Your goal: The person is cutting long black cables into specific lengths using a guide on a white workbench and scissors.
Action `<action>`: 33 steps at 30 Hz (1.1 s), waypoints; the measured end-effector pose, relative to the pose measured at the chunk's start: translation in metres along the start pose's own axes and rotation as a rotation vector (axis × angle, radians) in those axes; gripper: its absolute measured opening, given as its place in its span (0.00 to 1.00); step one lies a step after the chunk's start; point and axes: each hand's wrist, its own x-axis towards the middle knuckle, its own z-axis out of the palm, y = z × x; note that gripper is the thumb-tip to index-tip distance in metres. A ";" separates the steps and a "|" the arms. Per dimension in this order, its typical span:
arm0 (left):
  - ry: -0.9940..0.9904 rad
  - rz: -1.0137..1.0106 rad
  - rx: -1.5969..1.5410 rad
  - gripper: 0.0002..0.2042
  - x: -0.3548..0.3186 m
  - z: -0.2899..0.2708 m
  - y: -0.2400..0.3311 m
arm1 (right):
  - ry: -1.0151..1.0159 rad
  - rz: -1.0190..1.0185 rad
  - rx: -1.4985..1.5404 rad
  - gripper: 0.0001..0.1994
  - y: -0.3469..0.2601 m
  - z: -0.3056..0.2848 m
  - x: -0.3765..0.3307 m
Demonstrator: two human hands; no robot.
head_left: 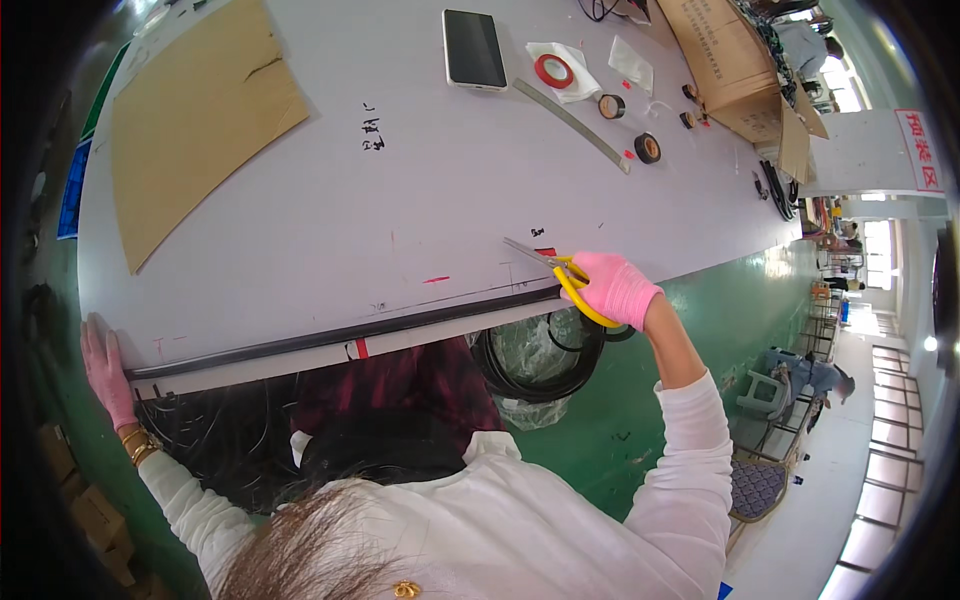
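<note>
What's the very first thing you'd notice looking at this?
The bright pink-gloved right hand gripping yellow-handled scissors at the near edge of the pale grey table. A long black cable runs along that edge to the pink-gloved left hand, which presses on its far end.

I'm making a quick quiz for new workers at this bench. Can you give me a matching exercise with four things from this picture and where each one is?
Things:
1. scissors
2. phone
3. cardboard sheet
4. black tube

Places:
A. lying flat at the table's far left
B. in the right hand, blades open over the table
C. stretched along the table's near edge, the left hand at its end
D. screen up at the far side, beside a red tape roll

Pairs: 1-B, 2-D, 3-A, 4-C
</note>
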 end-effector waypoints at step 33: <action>-0.252 0.808 -0.621 0.16 -0.112 -0.040 0.557 | -0.035 0.063 -0.096 0.18 0.002 -0.001 0.012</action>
